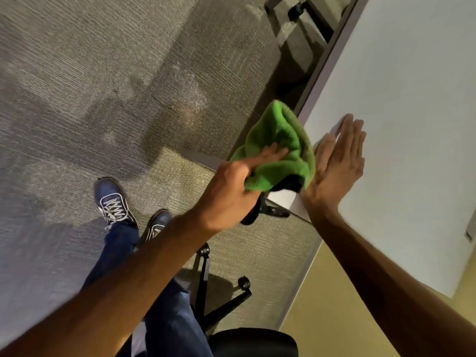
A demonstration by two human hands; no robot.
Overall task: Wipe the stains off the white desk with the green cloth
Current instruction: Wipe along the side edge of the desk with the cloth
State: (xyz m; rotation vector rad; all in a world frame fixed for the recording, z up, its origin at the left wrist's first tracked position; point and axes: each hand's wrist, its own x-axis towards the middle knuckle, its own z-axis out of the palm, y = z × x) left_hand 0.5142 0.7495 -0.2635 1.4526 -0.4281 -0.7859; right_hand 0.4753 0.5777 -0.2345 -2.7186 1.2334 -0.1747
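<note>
The green cloth [279,143] is bunched up and held just off the left edge of the white desk [412,104], over the carpet. My left hand [231,186] grips its lower part with the fingers closed around the fabric. Beside it, my right hand [337,161] lies flat and open at the desk's corner, fingers together and pointing away from me, its edge touching the cloth. I can make out no stains on the visible desk surface.
A black office chair [252,341] with a wheeled base [206,284] stands below the desk corner. My legs in blue jeans and blue sneakers [113,202] are on the grey carpet [103,86]. Another wheeled frame [298,9] shows at the top.
</note>
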